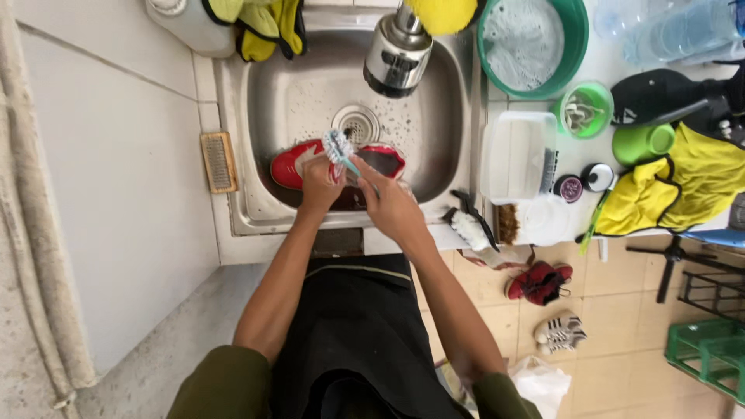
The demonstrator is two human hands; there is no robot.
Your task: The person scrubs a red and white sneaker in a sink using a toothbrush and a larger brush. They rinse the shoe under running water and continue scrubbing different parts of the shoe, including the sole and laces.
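**Red shoe mid-scrub in the sink, more footwear waiting on the floor**

The steel sink (264,147) sits near the left end of the counter (543,225), its basin wet and speckled, with the faucet head (397,54) hanging over the middle. A red shoe (299,164) with white markings lies across the front of the basin, just before the drain (356,124), sole side away from the camera. It looks wet, so I judge the scrubbing under way and not finished; how clean it is cannot be told from this angle.

The left hand (320,185) is closed around the middle of the shoe, steadying it. The right hand (386,200) is closed on the handle of a teal-handled brush (339,147), whose white bristles sit above the shoe's upper.

Behind the sink's right corner stands a green basin (574,46) of sudsy water, so washing water is ready. A clear plastic box (516,155) sits just right of the sink, a yellow cloth (691,194) toward the right end, and another scrub brush (472,225) on the front edge. A wooden brush (219,161) rests on the ledge left of the sink.

On the tiled floor (621,310) lie a dark red shoe (539,281) and a striped shoe (560,332), both seemingly dry, so probably unwashed.
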